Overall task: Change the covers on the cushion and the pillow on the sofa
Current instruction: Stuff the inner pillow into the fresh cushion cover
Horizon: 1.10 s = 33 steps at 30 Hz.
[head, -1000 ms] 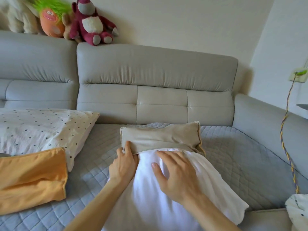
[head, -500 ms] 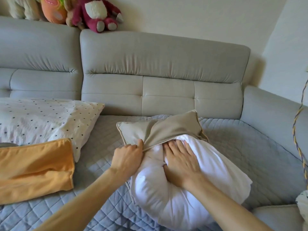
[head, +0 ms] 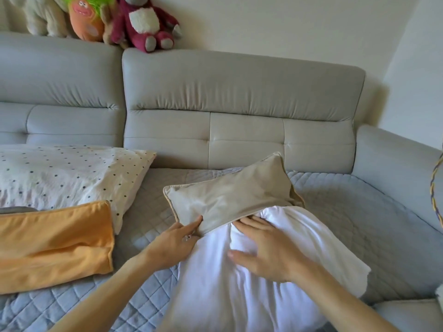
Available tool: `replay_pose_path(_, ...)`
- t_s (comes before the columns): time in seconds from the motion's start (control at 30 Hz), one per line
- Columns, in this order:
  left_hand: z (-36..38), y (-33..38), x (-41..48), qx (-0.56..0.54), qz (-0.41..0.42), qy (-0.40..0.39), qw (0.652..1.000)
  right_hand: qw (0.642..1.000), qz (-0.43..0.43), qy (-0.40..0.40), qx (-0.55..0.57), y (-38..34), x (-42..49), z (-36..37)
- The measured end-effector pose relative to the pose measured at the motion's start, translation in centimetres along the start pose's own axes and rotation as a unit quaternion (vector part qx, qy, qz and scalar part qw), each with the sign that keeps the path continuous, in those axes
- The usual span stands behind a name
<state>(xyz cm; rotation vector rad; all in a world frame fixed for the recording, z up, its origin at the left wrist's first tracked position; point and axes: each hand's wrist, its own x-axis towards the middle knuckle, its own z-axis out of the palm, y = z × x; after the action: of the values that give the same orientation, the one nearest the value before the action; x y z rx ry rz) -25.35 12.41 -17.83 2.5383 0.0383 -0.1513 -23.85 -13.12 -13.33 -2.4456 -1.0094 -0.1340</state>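
Matt beige cloth cover — quilted sofa throw

No text, label, brand, number or sign could be read anywhere in the frame. The pillow at the left carried only a pattern of dark dots, and the beige cover at the centre was plain.

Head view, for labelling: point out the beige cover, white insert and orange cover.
beige cover [head: 230, 195], head view, middle of its top face.
white insert [head: 215, 295], head view, bare lower fabric.
orange cover [head: 55, 243], head view, its middle.
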Motion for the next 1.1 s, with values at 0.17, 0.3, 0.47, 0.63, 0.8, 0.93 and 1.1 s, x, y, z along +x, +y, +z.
replay_pose_path(0.17,-2.1,0.8,1.0,-0.176,-0.052,0.043,0.982,0.962,0.159,0.209,0.077,2.4,1.6,-5.4)
replay_pose_path(0.3,-1.2,2.0,2.5,-0.191,-0.091,0.086,0.974,0.923,0.343,0.162,0.063,8.5,6.7,-7.5)
replay_pose_path(0.47,0.1,3.7,5.0,-0.366,-0.238,0.163,0.885,0.865,0.404,0.068,0.288,13.2,6.0,-2.6)
replay_pose_path(0.63,1.9,2.3,7.8,-0.476,-0.208,0.094,0.849,0.875,0.362,0.074,0.312,14.6,2.8,-3.0)
replay_pose_path(0.8,1.9,2.7,6.3,-0.471,-0.145,0.096,0.865,0.868,0.315,0.201,0.328,13.5,1.9,-0.9)
replay_pose_path(0.93,0.4,4.8,4.7,-0.531,-0.077,0.114,0.836,0.877,0.275,0.243,0.311,11.6,0.6,-2.6)
replay_pose_path(1.1,-5.4,7.2,5.9,-0.494,-0.074,0.083,0.862,0.888,0.288,0.262,0.246,8.7,-0.1,-8.0)
